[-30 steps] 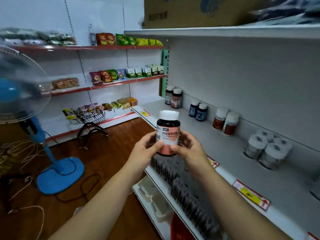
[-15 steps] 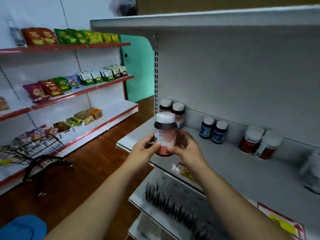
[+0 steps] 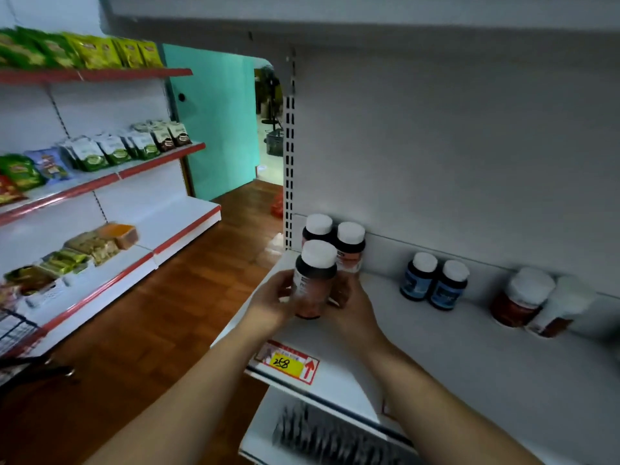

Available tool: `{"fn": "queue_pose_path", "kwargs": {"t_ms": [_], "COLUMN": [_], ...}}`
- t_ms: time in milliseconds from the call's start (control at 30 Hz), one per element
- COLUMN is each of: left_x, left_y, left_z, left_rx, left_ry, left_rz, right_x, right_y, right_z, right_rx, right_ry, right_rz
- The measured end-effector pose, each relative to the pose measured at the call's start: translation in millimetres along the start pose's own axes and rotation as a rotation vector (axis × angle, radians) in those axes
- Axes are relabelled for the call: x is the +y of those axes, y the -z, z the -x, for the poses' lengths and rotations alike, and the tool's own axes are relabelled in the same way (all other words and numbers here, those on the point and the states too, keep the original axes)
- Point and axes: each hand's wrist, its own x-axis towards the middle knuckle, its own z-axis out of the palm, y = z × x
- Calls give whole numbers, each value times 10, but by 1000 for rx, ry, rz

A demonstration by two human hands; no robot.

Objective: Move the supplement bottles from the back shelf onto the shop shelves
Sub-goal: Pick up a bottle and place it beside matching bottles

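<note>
**Both hands on a bottle at the shelf's left end**

The left hand (image 3: 273, 305) and the right hand (image 3: 352, 305) close around one supplement bottle (image 3: 313, 280) from either side, fingers curled against its lower body. The bottle is dark with a pinkish label and a white cap, and it stands upright between the two palms. Its base is at the surface of the grey shelf (image 3: 469, 347); whether it rests on the shelf or sits just above it cannot be told, as the picture is blurred there.

Just beyond the fingertips, against the back panel, stand two matching bottles (image 3: 335, 238), side by side and touching or nearly so. The held bottle is directly in front of them.

Off to the right of the right hand, well apart from it, a pair of blue-labelled bottles (image 3: 434, 281) stands at the back of the same shelf. Farther right again are two brown-and-white bottles (image 3: 533, 302), too blurred to read.

Below the wrists, on the shelf's front edge, is a red and yellow price tag (image 3: 288, 362).

To the left of the left hand, across the wooden floor (image 3: 161, 313), red-edged shelves (image 3: 100, 182) carry snack packets.
</note>
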Motion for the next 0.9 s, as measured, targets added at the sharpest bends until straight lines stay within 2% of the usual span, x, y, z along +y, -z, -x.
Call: {"fn": "queue_pose_path", "kwargs": {"t_ms": [167, 300, 467, 700, 900], "left_x": [-189, -338, -405, -407, -405], "left_y": [84, 196, 260, 257, 235], "left_z": [-346, -505, -695, -863, -899], "left_rx": [-140, -226, -273, -267, -289], "left_ry": [1, -32, -124, -143, -125], "left_rz": [-44, -46, -78, -57, -18], "right_x": [112, 162, 128, 95, 114], "right_y": [-156, -311, -416, -429, -402], "right_z": [-101, -149, -198, -398, -441], "right_rx": [133, 171, 242, 286, 273], "right_ry": [-36, -75, -108, -114, -139], "right_rz": [78, 159, 234, 468, 464]}}
